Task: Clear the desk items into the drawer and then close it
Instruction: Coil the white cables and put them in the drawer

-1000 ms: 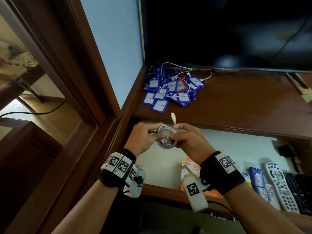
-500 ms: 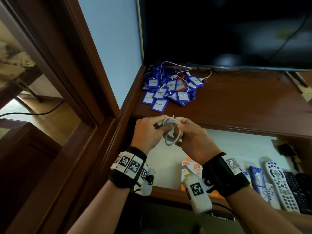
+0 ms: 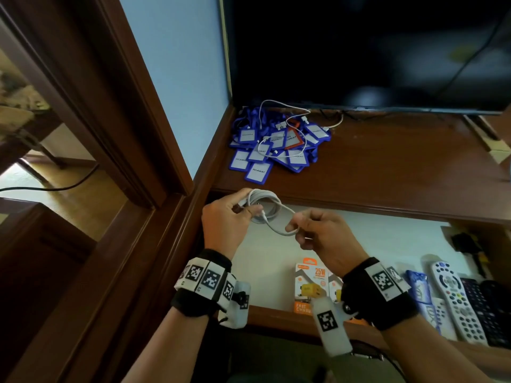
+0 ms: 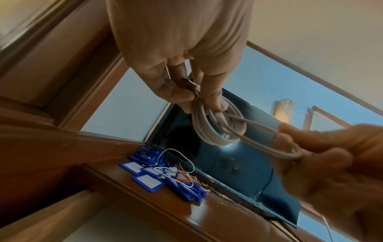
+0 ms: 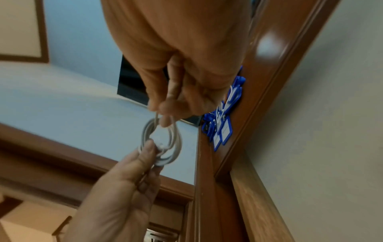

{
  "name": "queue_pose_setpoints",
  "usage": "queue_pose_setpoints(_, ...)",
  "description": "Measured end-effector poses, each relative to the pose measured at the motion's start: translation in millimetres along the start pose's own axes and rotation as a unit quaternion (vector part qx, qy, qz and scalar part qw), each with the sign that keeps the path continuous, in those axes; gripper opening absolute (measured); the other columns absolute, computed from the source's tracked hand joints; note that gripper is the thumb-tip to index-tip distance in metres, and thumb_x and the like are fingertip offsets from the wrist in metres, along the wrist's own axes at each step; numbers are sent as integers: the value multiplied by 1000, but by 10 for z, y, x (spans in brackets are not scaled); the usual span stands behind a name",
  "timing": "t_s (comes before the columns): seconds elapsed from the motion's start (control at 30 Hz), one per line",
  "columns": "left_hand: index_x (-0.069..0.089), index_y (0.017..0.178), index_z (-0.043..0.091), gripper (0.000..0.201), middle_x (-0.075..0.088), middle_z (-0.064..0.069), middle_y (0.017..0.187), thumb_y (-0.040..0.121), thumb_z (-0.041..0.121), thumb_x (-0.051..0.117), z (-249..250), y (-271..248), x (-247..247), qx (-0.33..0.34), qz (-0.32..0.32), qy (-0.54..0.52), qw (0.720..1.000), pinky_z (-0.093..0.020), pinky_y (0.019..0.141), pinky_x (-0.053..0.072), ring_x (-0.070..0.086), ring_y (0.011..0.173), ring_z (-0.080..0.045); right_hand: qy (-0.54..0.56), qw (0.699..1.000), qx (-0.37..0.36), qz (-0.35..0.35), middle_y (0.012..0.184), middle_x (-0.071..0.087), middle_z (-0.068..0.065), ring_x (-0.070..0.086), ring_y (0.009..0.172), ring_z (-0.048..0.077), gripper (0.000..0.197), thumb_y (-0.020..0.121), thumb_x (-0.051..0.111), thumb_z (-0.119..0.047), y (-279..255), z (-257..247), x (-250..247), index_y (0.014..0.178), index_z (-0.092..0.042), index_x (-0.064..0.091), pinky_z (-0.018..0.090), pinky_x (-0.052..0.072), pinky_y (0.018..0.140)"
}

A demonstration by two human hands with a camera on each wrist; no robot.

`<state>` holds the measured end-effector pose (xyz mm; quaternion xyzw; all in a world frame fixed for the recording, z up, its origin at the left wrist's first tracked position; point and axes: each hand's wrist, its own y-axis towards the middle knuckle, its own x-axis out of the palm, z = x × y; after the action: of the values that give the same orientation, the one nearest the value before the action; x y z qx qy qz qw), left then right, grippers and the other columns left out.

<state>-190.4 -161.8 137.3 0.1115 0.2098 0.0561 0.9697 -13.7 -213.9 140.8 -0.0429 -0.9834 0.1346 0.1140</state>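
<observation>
The left hand [image 3: 225, 219] is pinching a coiled white cable [image 3: 266, 210] between thumb and fingertips at the coil's left rim, and the right hand [image 3: 320, 239] is pinching a loop drawn out of the coil's lower right side; both hands are clamped on the same cable. In the left wrist view the cable [image 4: 219, 129] is hanging below the left hand [image 4: 182, 54], with two strands running right into the fingers of the right hand [image 4: 323, 163]. In the right wrist view the coil is sitting at centre frame, the left hand [image 5: 116, 196] holding its bottom and the right hand [image 5: 186, 65] gripping strands at its top.

In the head view the cable is hovering at centre frame, just in front of the desk [image 3: 387, 172] edge and above the open drawer [image 3: 276, 313]. The drawer's left half is showing bare pale floor beneath the hands. Lower down, a charger box [image 3: 311, 286] is lying near the drawer's front wall, and remotes [image 3: 456, 299] are lying at lower right.

On the desk, left of centre, a heap of blue badges [image 3: 276, 145] is lying with a thin white cord across it, against the corner under the dark screen [image 3: 359, 51]. The desk to the right of the heap is bare brown wood. A wooden door frame is filling the left of the frame.
</observation>
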Motion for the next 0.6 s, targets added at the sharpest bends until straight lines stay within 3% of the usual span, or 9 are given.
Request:
queue_pose_setpoints(0.1,72,111,16,42,73,8,100,70,18,82,-12,-12,-19,-14,-18,-13,1000,-31,89,54,67,91,-3,27,999,10,-15,64,59,13,39,44,16,18,94,48,-5,-6,-35,-54,78,-2,56,23,29,42)
queue_pose_setpoints(0.2,73,109,18,41,74,9,95,69,19,83,-8,11,-26,-29,-23,-18,999,-31,87,55,68,87,-5,-30,1000,0,-3,53,44,7,28,42,13,20,94,50,-6,25,-26,-78,76,-4,57,20,23,41)
queue_pose_setpoints(0.3,74,107,20,40,74,10,92,69,18,83,-8,22,-30,-75,-29,-47,996,-30,88,55,68,88,-6,-106,994,-26,32,54,46,7,33,42,10,21,91,53,-2,40,7,-39,71,-7,58,20,27,40)
queue_pose_setpoints(0.4,73,108,14,37,75,5,94,72,10,80,49,12,-25,-124,-45,-119,984,-31,90,54,69,92,-7,-120,989,-44,70,68,54,11,47,49,16,22,87,57,3,53,43,76,68,-6,60,24,39,43)
queue_pose_setpoints(0.47,72,109,9,34,75,2,90,75,5,76,95,-6,-15,-149,-55,-165,974,-22,81,55,69,83,-4,-124,987,-44,92,68,54,7,52,53,18,21,87,59,2,83,71,146,67,-6,62,26,45,46)
queue_pose_setpoints(0.5,72,107,9,31,73,2,85,77,3,74,113,-15,-5,-162,-58,-186,967,-16,70,53,66,72,-3,-119,987,-41,96,65,53,8,51,52,18,20,88,58,0,98,82,176,69,-6,63,26,46,47)
queue_pose_setpoints(0.53,73,105,11,28,70,1,78,78,2,73,125,-27,6,-178,-59,-206,960,-14,59,48,58,61,-4,-109,989,-36,96,63,52,8,51,52,18,19,89,57,-1,109,94,203,72,-6,63,26,47,47)
queue_pose_setpoints(0.6,75,97,15,22,62,-5,73,79,2,72,137,-50,28,-210,-56,-238,947,-17,54,39,44,61,-12,-75,993,-22,93,64,55,12,54,52,20,17,92,53,-3,125,115,254,78,-3,63,27,48,47)
